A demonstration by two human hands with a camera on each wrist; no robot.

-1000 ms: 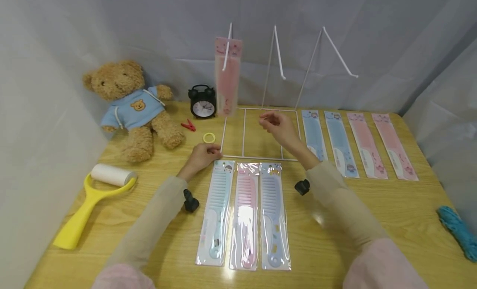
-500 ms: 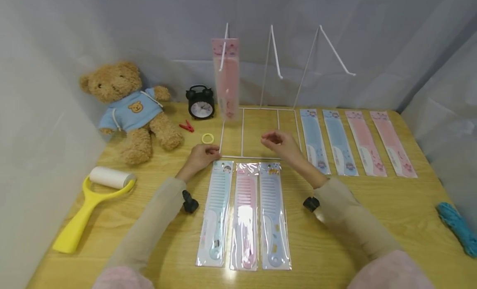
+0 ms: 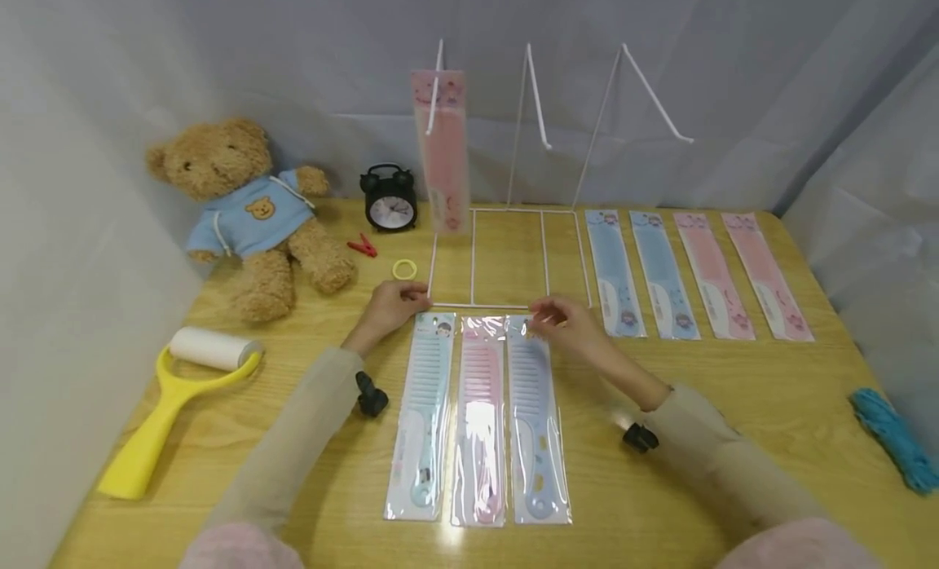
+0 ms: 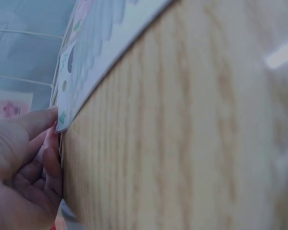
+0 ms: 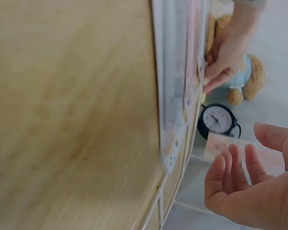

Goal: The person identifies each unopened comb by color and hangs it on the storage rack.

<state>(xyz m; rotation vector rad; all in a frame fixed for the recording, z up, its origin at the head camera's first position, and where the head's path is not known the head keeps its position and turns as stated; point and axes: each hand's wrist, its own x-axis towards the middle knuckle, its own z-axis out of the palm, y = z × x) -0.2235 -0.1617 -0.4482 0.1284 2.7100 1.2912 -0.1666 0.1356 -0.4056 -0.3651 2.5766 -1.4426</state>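
Left hand (image 3: 389,310) pinching lower-left corner of white rack (image 3: 473,259), mid-frame. Right hand (image 3: 572,328) loose, holding nothing, near top of blue comb packet (image 3: 539,438), lower centre. Risks, my reading: slick film slipping from fingertips; bumped rack shaking pink packet (image 3: 446,161), upper centre.

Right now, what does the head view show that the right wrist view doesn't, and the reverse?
Only the head view: the teal rope bundle and rightmost pink comb packet.
Only the right wrist view: a visible gap between the right hand and blue comb packet.
Both: each hand, the teddy bear, black alarm clock, white wire rack.
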